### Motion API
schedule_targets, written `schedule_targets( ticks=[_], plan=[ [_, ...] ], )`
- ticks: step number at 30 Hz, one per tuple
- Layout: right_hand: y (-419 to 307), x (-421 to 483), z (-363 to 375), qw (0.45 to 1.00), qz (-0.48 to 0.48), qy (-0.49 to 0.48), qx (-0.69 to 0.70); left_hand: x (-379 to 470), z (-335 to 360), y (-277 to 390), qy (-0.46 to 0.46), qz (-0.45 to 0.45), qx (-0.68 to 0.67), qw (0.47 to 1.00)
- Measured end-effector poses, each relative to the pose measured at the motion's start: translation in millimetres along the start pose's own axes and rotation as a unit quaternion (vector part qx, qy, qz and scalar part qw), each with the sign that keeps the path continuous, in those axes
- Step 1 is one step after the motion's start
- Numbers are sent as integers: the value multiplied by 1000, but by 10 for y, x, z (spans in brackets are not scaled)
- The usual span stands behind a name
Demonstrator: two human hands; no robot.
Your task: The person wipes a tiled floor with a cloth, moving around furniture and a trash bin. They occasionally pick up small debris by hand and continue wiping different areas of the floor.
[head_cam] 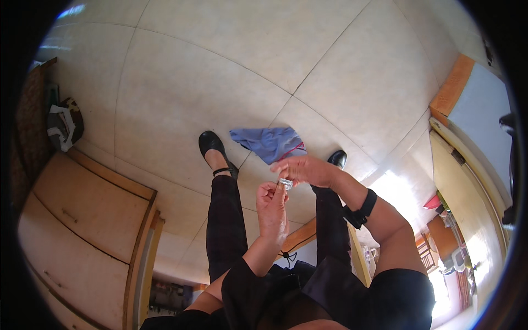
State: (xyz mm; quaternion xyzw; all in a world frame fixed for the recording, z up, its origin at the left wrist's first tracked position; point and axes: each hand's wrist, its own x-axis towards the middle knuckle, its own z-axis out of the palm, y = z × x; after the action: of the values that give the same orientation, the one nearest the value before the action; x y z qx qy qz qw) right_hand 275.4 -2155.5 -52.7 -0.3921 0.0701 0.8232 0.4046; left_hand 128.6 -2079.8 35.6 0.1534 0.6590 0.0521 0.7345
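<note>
My left hand [272, 205] is raised in front of my body, its thumb and fingers pinching a small, shiny, silvery object [285, 184] whose kind I cannot tell. My right hand [307, 170] is just above and to the right of it, fingers bent towards the object; whether they touch or hold part of it is unclear. Beyond both hands, a crumpled blue-grey cloth [268, 142] with a red edge lies on the tiled floor between my black shoes. My right hand hides part of its lower edge.
A wooden cabinet [90, 210] with doors stands at the left. Near its far corner a dark bag-like item [66, 123] with white parts rests by the wall. At the right are a pale door [466, 185] and an orange-brown wooden frame [453, 84]. Large tiles [214, 82] cover the floor.
</note>
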Motion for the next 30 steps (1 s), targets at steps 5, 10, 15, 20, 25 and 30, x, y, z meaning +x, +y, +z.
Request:
schedule_targets(
  ticks=[5,10,15,20,25,30],
  plan=[
    [-115,-179,223,994,-58,17,-88,20,8,18,1,-21,-27,999],
    [-259,57,-52,985,-82,52,-141,-28,37,5,12,-28,-45,999],
    [-881,787,-880,875,-244,374,-189,-191,35,-104,-44,-159,-31,986],
    [-1472,1411,-1514,684,-306,518,-413,-271,-67,-215,-55,-245,-10,968],
    [-1655,1689,-1755,546,-296,520,-587,-290,-139,-251,-90,-275,-25,957],
    [-1604,1714,-1801,559,-232,463,-648,-372,-124,-247,-92,-294,-37,951]
  ],
)
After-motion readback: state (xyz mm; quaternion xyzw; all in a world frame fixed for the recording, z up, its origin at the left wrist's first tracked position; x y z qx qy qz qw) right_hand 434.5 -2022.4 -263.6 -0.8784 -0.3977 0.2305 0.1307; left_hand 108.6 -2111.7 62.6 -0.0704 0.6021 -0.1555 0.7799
